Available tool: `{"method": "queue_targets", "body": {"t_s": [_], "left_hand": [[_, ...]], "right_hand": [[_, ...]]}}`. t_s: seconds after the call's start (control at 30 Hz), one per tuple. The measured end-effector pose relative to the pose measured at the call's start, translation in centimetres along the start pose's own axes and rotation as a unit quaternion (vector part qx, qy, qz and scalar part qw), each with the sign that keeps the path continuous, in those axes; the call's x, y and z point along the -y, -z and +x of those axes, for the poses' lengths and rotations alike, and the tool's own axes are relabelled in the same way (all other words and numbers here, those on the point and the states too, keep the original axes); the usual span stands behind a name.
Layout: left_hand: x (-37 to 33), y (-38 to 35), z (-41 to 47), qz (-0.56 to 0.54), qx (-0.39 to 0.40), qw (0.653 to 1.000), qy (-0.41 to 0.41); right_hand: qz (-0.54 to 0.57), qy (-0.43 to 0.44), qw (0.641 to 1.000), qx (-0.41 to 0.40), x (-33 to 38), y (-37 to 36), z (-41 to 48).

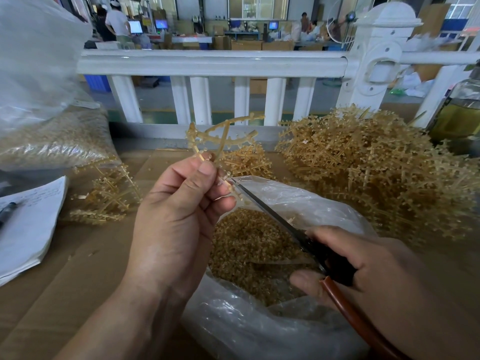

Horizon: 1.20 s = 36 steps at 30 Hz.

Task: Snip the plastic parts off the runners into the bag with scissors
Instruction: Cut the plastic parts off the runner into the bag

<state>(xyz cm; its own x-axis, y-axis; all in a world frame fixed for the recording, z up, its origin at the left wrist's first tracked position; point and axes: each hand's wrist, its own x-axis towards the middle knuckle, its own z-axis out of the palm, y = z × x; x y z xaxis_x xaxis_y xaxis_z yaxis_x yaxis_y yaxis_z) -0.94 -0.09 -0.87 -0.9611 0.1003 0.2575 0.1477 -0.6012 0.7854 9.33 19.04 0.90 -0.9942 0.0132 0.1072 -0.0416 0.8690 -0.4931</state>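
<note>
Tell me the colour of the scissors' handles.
The scissors' handles are black by the blades, reddish-brown lower down under the right hand; head view.

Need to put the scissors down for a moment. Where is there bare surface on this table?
The widest bare cardboard lies at lower left, between the stack of papers and the left hand. Crowded: the big heap of runners fills the right, the open bag the middle, the small heap and full sack the far left.
</note>
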Motion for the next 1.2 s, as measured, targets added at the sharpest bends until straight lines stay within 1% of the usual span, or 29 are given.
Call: {"method": "queue_targets", "body": {"t_s": [0.27, 0.5, 0.63, 0.83, 0.97, 1.2], "left_hand": [[0.04, 0.13, 0.05, -0.001, 0.005, 1.000, -0.003], [0.14, 0.20, 0.07, -0.003, 0.005, 1.000, 0.001], [0.32, 0.23, 0.07, -0.007, 0.005, 1.000, 0.004], [0.46, 0.30, 0.04, -0.001, 0.006, 1.000, 0.002], [0.61, 0.25, -0.16, 0.007, 0.019, 1.000, 0.005], [0.62, 0.05, -0.19, 0.008, 0.012, 1.000, 0.007]], "right_hand": [[-0.007, 0.002, 1.000, -0.023, 0.20, 0.11, -0.12], [-0.011, -0.007, 1.000, 0.008, 0.48, 0.39, -0.23], [0.019, -0.002, 1.000, 0.014, 0.45, 0.15, -0.15], [0.021, -0.002, 0.999, 0.039, 0.13, 0.18, 0.04], [0.014, -0.002, 0.999, 0.033, -0.02, 0.18, 0.11], [0.004, -0.002, 1.000, 0.021, -0.25, 0.00, 0.04]]}}
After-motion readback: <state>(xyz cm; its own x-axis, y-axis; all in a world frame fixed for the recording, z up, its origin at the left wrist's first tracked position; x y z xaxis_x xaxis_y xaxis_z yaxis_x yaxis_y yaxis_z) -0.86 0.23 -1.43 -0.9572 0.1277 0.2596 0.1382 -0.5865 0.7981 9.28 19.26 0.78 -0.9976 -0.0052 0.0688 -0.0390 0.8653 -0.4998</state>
